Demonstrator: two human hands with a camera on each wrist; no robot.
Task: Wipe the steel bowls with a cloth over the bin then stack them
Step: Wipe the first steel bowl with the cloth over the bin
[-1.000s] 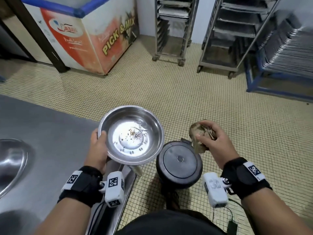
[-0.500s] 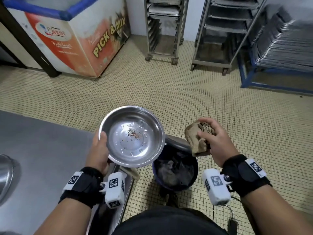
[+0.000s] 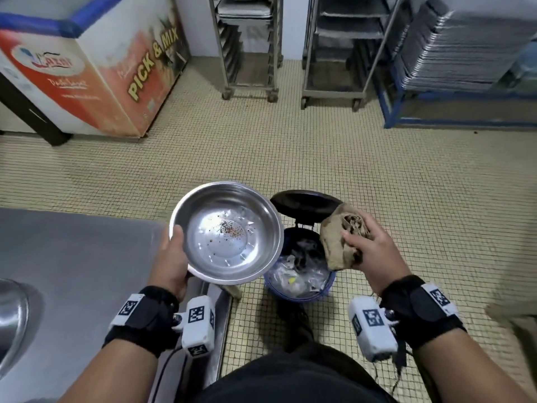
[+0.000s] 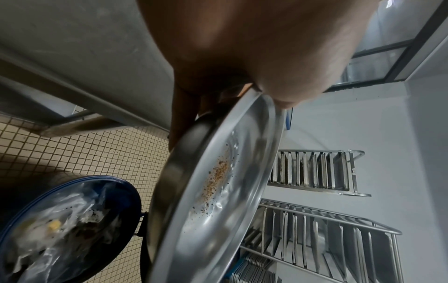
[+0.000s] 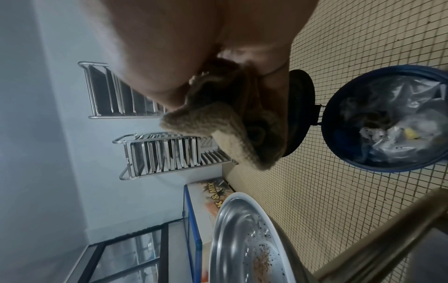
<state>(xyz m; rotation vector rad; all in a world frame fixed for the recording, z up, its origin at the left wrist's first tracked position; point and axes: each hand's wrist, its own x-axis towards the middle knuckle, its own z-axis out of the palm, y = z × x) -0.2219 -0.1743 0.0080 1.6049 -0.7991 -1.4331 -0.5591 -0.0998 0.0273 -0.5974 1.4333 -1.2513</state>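
My left hand (image 3: 171, 258) grips the near rim of a steel bowl (image 3: 226, 232), thumb over the edge, holding it beside the table's end and just left of the bin. Brown and black crumbs lie on the bowl's bottom (image 4: 218, 176). My right hand (image 3: 369, 247) holds a crumpled brown cloth (image 3: 340, 242) above the bin's right side. The blue pedal bin (image 3: 299, 274) stands open on the floor, its black lid (image 3: 305, 202) tipped up behind, with a clear liner and rubbish inside (image 5: 387, 122). The cloth (image 5: 230, 134) hangs apart from the bowl (image 5: 244, 239).
A steel table (image 3: 72, 257) lies to my left, with another steel bowl's rim (image 3: 11, 321) at its left edge. Across the tiled floor stand a chest freezer (image 3: 96, 71), two tray racks (image 3: 247, 45), and stacked trays (image 3: 465, 48) on a blue frame.
The bin's lid has swung from shut to fully open. The bowl and both hands have shifted slightly right, toward the bin, and the view has turned right.
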